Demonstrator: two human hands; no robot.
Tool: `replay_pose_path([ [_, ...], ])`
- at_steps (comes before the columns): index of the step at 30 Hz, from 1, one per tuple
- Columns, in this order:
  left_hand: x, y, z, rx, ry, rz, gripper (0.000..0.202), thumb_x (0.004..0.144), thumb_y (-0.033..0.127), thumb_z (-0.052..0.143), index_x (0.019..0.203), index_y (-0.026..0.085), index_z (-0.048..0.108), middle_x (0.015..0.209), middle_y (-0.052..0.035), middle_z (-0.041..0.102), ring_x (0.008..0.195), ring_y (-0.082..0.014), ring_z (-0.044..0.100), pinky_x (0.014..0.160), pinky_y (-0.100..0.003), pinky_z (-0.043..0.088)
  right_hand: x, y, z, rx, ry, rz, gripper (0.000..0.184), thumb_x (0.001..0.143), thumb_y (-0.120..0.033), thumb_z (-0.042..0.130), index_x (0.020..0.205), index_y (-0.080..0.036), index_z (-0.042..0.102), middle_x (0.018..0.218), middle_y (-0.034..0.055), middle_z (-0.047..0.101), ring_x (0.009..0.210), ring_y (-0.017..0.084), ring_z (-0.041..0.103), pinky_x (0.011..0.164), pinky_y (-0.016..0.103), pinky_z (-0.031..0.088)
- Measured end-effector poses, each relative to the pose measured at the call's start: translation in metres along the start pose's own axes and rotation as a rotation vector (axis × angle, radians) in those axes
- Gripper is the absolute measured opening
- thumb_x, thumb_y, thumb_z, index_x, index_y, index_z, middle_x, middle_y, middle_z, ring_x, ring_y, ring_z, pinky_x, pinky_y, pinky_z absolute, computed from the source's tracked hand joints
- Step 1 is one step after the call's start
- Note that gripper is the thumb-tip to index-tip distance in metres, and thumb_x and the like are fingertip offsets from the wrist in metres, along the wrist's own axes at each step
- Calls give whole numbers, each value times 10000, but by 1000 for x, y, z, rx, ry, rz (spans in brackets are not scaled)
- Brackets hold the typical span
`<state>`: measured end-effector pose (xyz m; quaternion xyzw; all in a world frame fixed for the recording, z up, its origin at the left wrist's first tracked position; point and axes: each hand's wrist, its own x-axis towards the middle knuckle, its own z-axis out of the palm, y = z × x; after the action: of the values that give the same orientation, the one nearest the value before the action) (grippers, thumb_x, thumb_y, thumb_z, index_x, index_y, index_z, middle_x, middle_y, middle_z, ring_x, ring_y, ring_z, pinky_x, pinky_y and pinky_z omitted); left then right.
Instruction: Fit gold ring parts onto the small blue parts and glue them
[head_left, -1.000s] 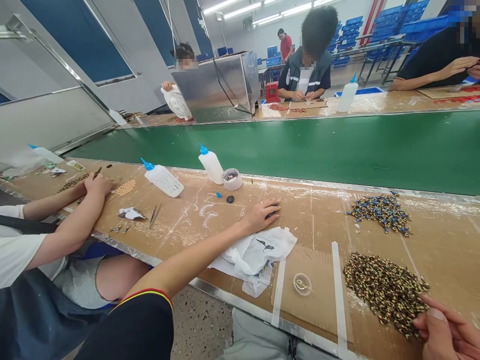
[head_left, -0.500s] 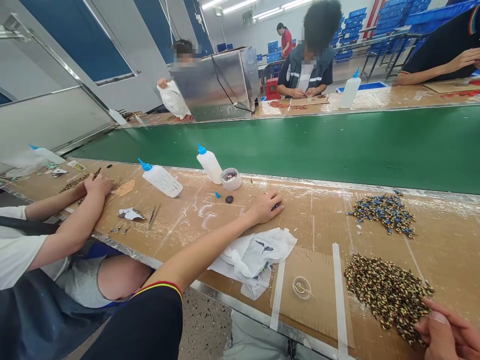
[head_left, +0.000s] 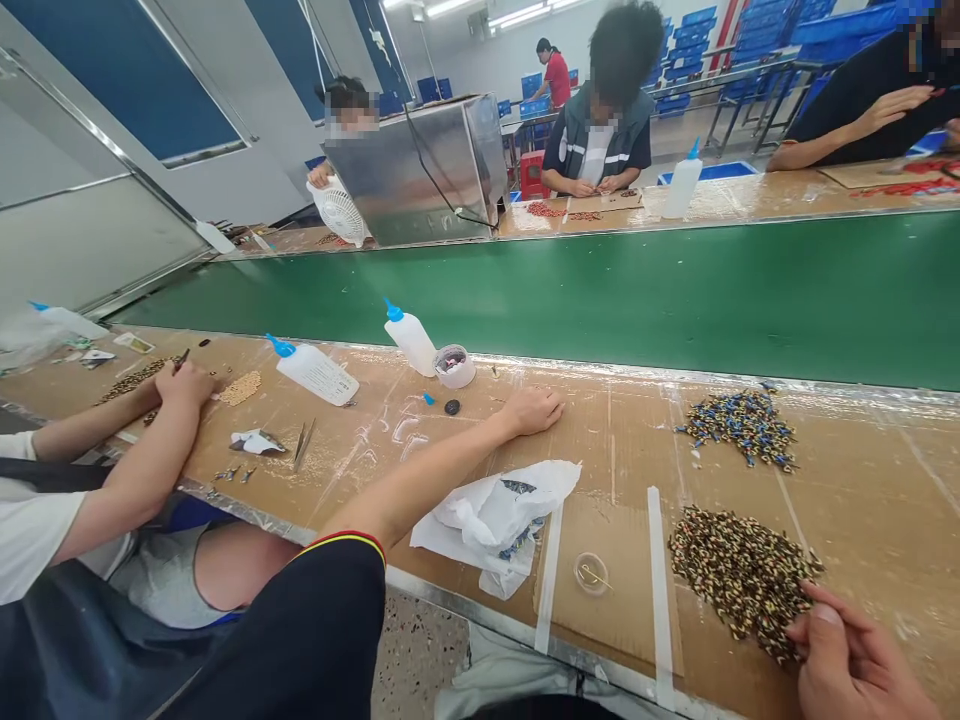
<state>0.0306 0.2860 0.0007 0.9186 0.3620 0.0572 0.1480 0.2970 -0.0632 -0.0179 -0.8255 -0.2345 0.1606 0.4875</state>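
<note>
My left hand (head_left: pixel 534 410) reaches across the cardboard-covered table, its fingers curled down and closed. Whatever may be under those fingers is hidden. Below that forearm lies a crumpled white plastic bag (head_left: pixel 480 510) with small dark and blue pieces in it. At the lower right, my right hand (head_left: pixel 851 640) touches the edge of a pile of small dark-and-yellow pieces (head_left: pixel 739 575), index finger stretched out and thumb apart from it. Behind that pile sits a smaller heap of blue-and-yellow pieces (head_left: pixel 742 428). A small round clear dish (head_left: pixel 591 574) holds a thin yellowish piece.
A green conveyor belt (head_left: pixel 600 290) runs behind the table. White bottles with blue tips (head_left: pixel 315 375) and a tape roll (head_left: pixel 454 368) stand near its edge. Tweezers (head_left: pixel 303 445) lie to the left, by a neighbour's arms (head_left: pixel 180 430). Other people sit across the belt.
The view has shifted slightly. The fingers of my left hand have curled further under, and the dark bit seen at their tips is out of sight. My right hand remains at the pile.
</note>
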Motion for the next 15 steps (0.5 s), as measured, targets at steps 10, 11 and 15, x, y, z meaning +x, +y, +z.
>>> replay_pose_path([
  [10, 5, 0, -16, -545, 107, -309, 316, 974, 338, 591, 1237, 162, 595, 1250, -102, 610, 1061, -228, 632, 901, -431, 559, 1, 5, -1, 38, -23, -4, 544, 858, -566, 555, 1164, -129, 662, 706, 22, 616, 610, 165, 556, 583, 274, 444],
  [11, 4, 0, -17, -621, 146, -356, 322, 971, 342, 595, 1236, 159, 596, 1249, -99, 610, 1064, -234, 631, 900, -433, 559, 1, 6, -1, 41, -20, -6, 553, 855, -571, 557, 1163, -124, 662, 706, 25, 616, 612, 169, 561, 578, 276, 444],
  [15, -2, -4, -27, -968, 335, -545, 350, 962, 357, 607, 1239, 144, 594, 1240, -91, 612, 1072, -256, 631, 896, -441, 561, 1, 7, -3, 47, -28, -5, 538, 857, -549, 561, 1167, -121, 663, 697, 27, 618, 592, 175, 562, 568, 285, 444],
])
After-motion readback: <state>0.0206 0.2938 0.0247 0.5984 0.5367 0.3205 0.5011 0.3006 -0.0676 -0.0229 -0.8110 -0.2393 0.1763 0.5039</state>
